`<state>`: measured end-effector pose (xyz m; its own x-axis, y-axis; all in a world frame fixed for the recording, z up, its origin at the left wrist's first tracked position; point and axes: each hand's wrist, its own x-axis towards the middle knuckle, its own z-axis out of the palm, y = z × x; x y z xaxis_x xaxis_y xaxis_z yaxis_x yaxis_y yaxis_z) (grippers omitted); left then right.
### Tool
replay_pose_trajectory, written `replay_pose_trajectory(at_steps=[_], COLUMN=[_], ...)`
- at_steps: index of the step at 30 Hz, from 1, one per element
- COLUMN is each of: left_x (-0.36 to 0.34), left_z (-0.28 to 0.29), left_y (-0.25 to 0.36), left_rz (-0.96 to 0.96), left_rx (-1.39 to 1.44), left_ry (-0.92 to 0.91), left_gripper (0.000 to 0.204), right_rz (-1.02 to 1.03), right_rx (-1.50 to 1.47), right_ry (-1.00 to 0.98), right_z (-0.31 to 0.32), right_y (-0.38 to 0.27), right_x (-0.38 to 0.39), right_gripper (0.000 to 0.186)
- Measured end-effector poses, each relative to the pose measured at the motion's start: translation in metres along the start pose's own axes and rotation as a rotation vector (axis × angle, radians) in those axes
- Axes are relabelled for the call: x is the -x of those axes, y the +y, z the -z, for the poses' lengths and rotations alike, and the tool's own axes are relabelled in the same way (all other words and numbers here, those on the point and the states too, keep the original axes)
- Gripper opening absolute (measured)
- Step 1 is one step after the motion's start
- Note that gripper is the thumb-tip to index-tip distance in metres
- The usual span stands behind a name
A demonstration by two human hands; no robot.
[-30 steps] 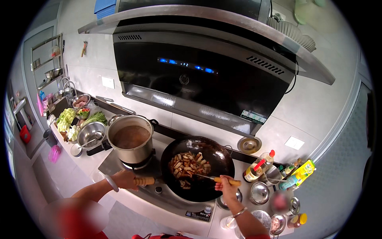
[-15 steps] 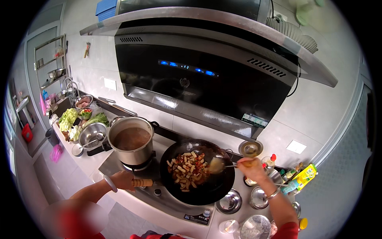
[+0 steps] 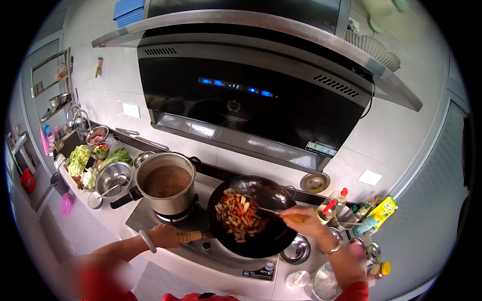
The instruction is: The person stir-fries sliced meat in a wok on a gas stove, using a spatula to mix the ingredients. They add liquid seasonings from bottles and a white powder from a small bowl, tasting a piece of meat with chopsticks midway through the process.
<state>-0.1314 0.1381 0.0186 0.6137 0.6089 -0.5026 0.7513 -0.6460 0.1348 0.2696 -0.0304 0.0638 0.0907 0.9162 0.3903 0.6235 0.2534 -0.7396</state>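
A black wok (image 3: 271, 236) on the gas stove (image 3: 150, 223) holds browned pieces of food (image 3: 235, 218) mixed with red bits. My left hand (image 3: 164, 236) is closed on the wok's wooden handle (image 3: 189, 236), left of the wok's body. My right hand (image 3: 304, 221) grips a metal spatula's wooden handle (image 3: 291, 217) above the wok's right side; its head is among the food, partly hidden. Just left of the wok, a steel pot (image 3: 165, 200) of brown liquid stands on the other burner.
Bowls of vegetables (image 3: 101, 151), loose leaves (image 3: 78, 161) and a steel bowl with a spoon (image 3: 108, 180) line the left counter. Bottles (image 3: 337, 200), a yellow pack (image 3: 381, 214) and steel bowls (image 3: 295, 251) crowd the right side. A range hood (image 3: 251, 125) hangs over the stove.
My right hand swung up and rightward with the spatula, then came back slightly left. The food has been shifted about in the wok. My left hand still holds the wok handle.
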Motion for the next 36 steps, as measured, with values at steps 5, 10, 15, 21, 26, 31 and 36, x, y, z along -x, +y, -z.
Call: replay_pose_trajectory(at_steps=[5,10,15,21,26,31,36], left_x=[-0.004,-0.004,-0.004,-0.004,-0.008,-0.008,-0.003], left_z=[0.002,0.003,0.005,0.005,0.003,0.009,0.008], left_y=[-0.002,-0.006,-0.005,-0.008,-0.008,-0.006,-0.004], left_rz=[-0.022,-0.019,-0.069,-0.049,-0.041,-0.029,-0.053], left_rx=[0.008,-0.012,-0.005,-0.035,-0.046,-0.042,-0.023], left_ry=[-0.005,-0.044,-0.016,-0.028,-0.002,-0.069,-0.011], left_gripper=[0.048,0.048,0.045,0.043,0.047,0.049,0.038], right_rz=[-0.568,-0.797,-0.837,-0.798,-0.886,-0.784,-0.741], right_rx=[0.192,-0.044,-0.524,-0.894,-1.014,-0.696,-0.116], right_ry=[0.142,0.329,0.520,0.906,0.942,0.782,0.525], right_z=[0.052,0.042,-0.056,-0.113,-0.076,-0.038,0.022], right_y=[-0.024,-0.035,0.015,0.045,0.052,0.020,-0.050], right_x=[0.006,0.031,0.070,0.064,0.085,0.084,0.051], right_gripper=[0.017,0.016,0.020,0.023,0.023,0.024,0.017])
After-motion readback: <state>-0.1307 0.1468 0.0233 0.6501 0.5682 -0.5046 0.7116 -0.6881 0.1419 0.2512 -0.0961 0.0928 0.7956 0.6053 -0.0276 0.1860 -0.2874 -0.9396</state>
